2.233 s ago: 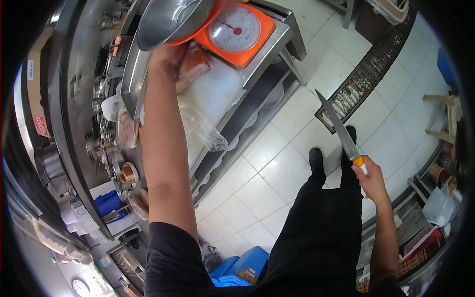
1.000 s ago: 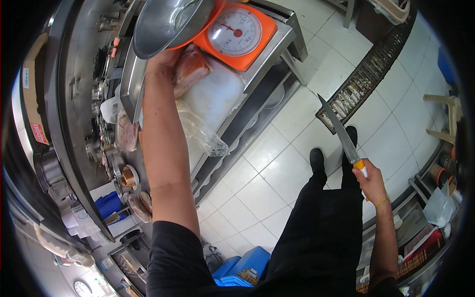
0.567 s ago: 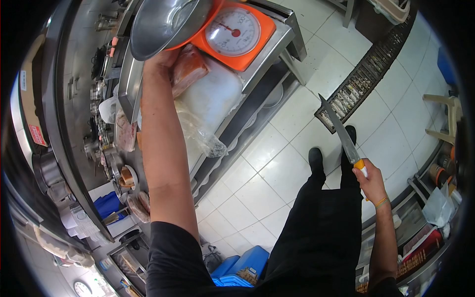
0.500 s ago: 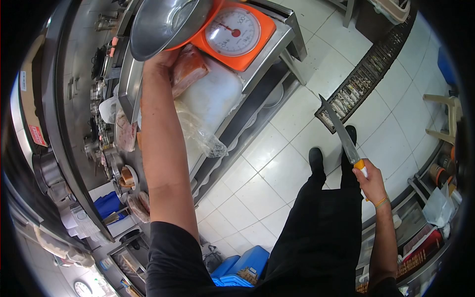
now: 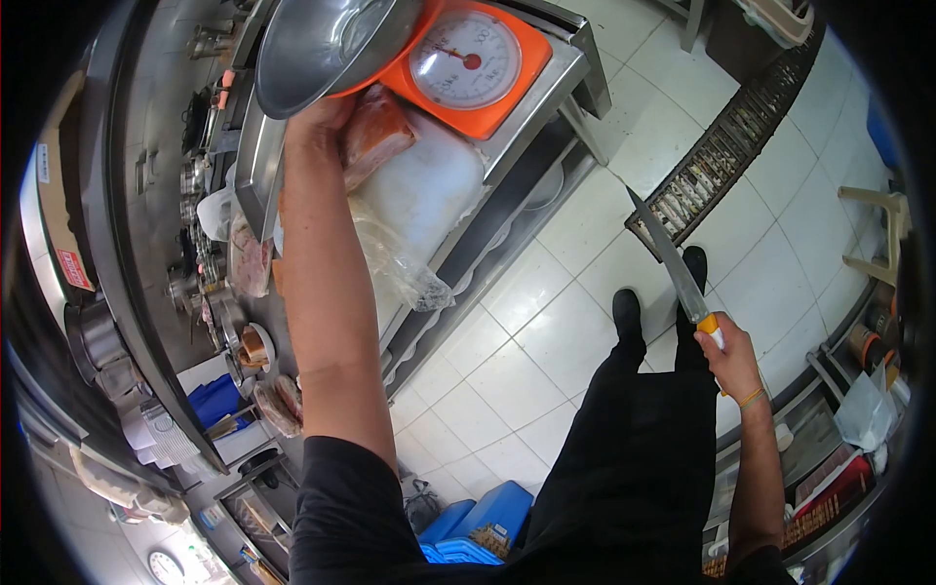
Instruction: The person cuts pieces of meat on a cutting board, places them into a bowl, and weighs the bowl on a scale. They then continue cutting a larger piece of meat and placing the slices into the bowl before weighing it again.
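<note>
My right hand (image 5: 731, 356) is wrapped round the yellow and white handle of a long knife (image 5: 673, 249), its blade pointing up and away over the floor. My left arm stretches over the counter, and my left hand (image 5: 327, 115) sits at the rim of a steel bowl (image 5: 336, 49), its fingers mostly hidden. The bowl rests on an orange dial scale (image 5: 512, 97). Right beside my left hand lies a wrapped chunk of reddish meat (image 5: 378, 132), at the edge of a white cutting board (image 5: 424, 180). Clear plastic wrap (image 5: 414, 278) trails off the board.
A steel counter (image 5: 546, 83) with a lower shelf stands left of my legs. A floor drain grate (image 5: 726, 146) crosses the tiles ahead. Blue crates (image 5: 483, 526) stand near my left side, a plastic stool (image 5: 882, 229) at the right. More wrapped meat (image 5: 253, 258) lies at the left.
The view has shifted slightly, so the scale and counter appear a little further right. Both hands keep about the same pose, and the knife stays in my right hand.
</note>
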`<state>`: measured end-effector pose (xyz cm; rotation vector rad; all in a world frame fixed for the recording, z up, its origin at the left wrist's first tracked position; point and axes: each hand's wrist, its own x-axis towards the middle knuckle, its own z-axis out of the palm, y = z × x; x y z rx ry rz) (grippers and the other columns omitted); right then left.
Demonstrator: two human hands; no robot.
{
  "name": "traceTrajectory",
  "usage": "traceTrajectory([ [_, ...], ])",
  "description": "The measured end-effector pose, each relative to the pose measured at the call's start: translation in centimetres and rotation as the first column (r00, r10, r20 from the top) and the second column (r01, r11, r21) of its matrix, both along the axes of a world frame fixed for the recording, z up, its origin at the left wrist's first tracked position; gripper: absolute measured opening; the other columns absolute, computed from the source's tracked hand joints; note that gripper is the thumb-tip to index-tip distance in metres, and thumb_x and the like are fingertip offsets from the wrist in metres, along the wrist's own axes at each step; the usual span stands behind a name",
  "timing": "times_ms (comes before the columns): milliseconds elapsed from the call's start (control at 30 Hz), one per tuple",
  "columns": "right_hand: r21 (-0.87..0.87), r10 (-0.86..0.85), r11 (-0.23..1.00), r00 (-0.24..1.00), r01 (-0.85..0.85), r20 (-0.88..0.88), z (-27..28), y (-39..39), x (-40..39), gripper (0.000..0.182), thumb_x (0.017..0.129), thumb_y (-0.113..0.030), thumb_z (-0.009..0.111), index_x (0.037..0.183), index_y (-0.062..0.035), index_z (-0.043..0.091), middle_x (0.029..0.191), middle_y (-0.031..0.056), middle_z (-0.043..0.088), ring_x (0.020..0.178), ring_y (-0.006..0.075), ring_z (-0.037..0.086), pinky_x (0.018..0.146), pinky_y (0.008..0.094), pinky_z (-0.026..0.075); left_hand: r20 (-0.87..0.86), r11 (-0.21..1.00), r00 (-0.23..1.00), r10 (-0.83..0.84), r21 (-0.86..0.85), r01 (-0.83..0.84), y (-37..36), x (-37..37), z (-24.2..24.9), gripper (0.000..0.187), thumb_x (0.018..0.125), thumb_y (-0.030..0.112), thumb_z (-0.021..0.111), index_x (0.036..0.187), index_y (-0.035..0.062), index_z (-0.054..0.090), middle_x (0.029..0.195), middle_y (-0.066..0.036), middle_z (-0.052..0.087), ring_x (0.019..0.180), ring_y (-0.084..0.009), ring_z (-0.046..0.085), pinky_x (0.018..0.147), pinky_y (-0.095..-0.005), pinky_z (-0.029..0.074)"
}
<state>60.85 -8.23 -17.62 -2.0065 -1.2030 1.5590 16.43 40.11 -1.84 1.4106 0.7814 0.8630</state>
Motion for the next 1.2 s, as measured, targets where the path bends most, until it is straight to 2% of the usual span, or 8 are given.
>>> traceTrajectory([
  [233, 0.002, 0.005, 1.000, 1.000, -0.005, -0.002, 0.3, 0.2, -0.1, 0.027, 0.099, -0.022, 0.073, 0.109, -0.0002, 0.062, 0.081, 0.0200, 0.067, 0.069, 0.0367, 0.063, 0.064, 0.0408, 0.049, -0.021, 0.999, 1.000, -0.023, -0.032, 0.023, 0.7, -0.5, 0.2, 0.046, 0.089, 0.016, 0.083, 0.132, 0.0087, 0.068, 0.132, -0.005, 0.069, 0.125, -0.0221, 0.062, 0.114, -0.0408, 0.045],
  [467, 0.000, -0.007, 1.000, 1.000, 0.007, -0.006, -0.1, -0.1, 0.0, 0.027, 0.098, -0.022, 0.073, 0.110, 0.0002, 0.062, 0.082, 0.0209, 0.067, 0.071, 0.0388, 0.063, 0.066, 0.0414, 0.050, -0.004, 1.000, 1.000, -0.021, 0.009, 0.021, 0.9, -0.6, -0.2, 0.044, 0.091, 0.018, 0.081, 0.132, 0.0079, 0.067, 0.132, -0.006, 0.069, 0.124, -0.0226, 0.062, 0.114, -0.0415, 0.046],
  [567, -0.010, -0.003, 1.000, 1.000, 0.003, 0.003, -0.1, -0.1, 0.2, 0.027, 0.098, -0.021, 0.073, 0.110, 0.0003, 0.062, 0.082, 0.0209, 0.067, 0.071, 0.0389, 0.063, 0.065, 0.0415, 0.050, 0.020, 1.000, 1.000, -0.012, 0.028, 0.012, 1.0, -0.6, -0.3, 0.042, 0.093, 0.013, 0.079, 0.132, 0.0073, 0.065, 0.128, -0.008, 0.070, 0.115, -0.0244, 0.068, 0.105, -0.0428, 0.056],
  [667, -0.021, -0.007, 1.000, 1.000, 0.007, 0.005, -0.3, -0.1, 0.3, 0.027, 0.098, -0.021, 0.073, 0.110, 0.0004, 0.062, 0.082, 0.0209, 0.067, 0.071, 0.0389, 0.063, 0.065, 0.0415, 0.050, 0.052, 0.996, 0.996, -0.079, 0.035, 0.077, 1.1, -0.6, -0.4, 0.042, 0.093, 0.013, 0.079, 0.132, 0.0071, 0.065, 0.128, -0.008, 0.070, 0.115, -0.0242, 0.068, 0.105, -0.0429, 0.056],
  [867, -0.005, 0.010, 1.000, 1.000, -0.010, 0.000, -0.6, -0.1, 0.2, 0.027, 0.098, -0.021, 0.073, 0.111, 0.0000, 0.062, 0.083, 0.0211, 0.068, 0.072, 0.0391, 0.065, 0.065, 0.0414, 0.050, 0.037, 0.996, 0.998, 0.057, -0.065, -0.055, 2.2, -1.4, -1.1, 0.041, 0.094, 0.017, 0.079, 0.132, 0.0075, 0.066, 0.128, -0.008, 0.070, 0.115, -0.0243, 0.068, 0.105, -0.0428, 0.056],
  [967, -0.012, 0.021, 1.000, 1.000, -0.021, -0.001, -0.3, 0.2, 0.1, 0.027, 0.098, -0.021, 0.074, 0.111, -0.0003, 0.062, 0.084, 0.0212, 0.069, 0.072, 0.0392, 0.066, 0.065, 0.0412, 0.051, -0.013, 0.999, 0.999, 0.034, -0.036, -0.035, 1.9, -1.4, -0.9, 0.045, 0.092, 0.020, 0.081, 0.133, 0.0100, 0.067, 0.134, -0.006, 0.068, 0.127, -0.0223, 0.060, 0.116, -0.0427, 0.044],
  [1200, -0.032, 0.018, 0.999, 1.000, -0.018, -0.005, -0.5, 0.3, 0.1, 0.027, 0.098, -0.021, 0.074, 0.110, -0.0002, 0.063, 0.082, 0.0208, 0.068, 0.071, 0.0386, 0.065, 0.066, 0.0406, 0.051, 0.064, 0.998, 0.997, -0.030, -0.059, 0.034, 1.1, -0.6, -0.1, 0.038, 0.093, 0.020, 0.078, 0.129, 0.0085, 0.069, 0.129, -0.006, 0.071, 0.120, -0.0227, 0.064, 0.112, -0.0406, 0.047],
])
